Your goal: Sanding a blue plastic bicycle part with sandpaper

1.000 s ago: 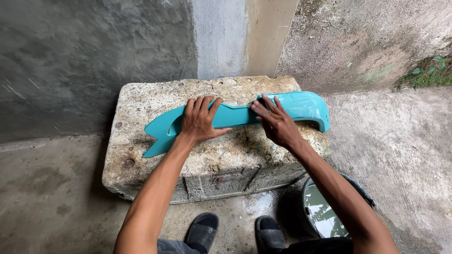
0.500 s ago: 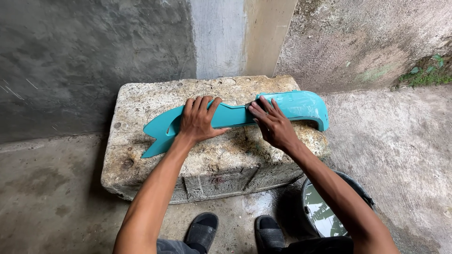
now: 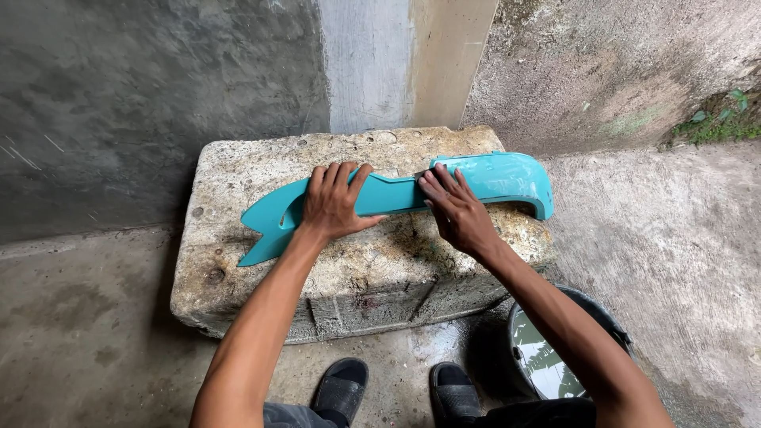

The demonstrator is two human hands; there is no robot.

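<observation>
A long turquoise plastic panel [image 3: 396, 194], curved and hooked at its right end and forked at its left, is lying lengthwise across the top of a rough, stained concrete block [image 3: 357, 261] that is serving as the surface. Both arms are reaching forward from the bottom of the view, angling inward toward the panel.

The left hand [image 3: 333, 204] is lying palm down over the panel's left-middle stretch, the wrist straight and the forearm running up from the lower left. Its fingers are extending forward side by side over the far edge, and the thumb is spreading out to the right along the panel. The grip is apart, flat and pressing rather than curled around anything.

The right hand [image 3: 456, 210] is resting palm down just to the right, its fingertips [image 3: 432, 178] touching the panel near where the wider hooked section begins. Those fingers are fanned slightly and pointing up and to the left, while the wrist is bending back toward the forearm, which is slanting down to the lower right. This grip is apart as well, not clamped on the panel.

Two dark sandals [image 3: 396, 388] are standing on the wet concrete floor below the block, and a dark bucket [image 3: 547, 361] holding water is sitting just beside the right forearm.
</observation>
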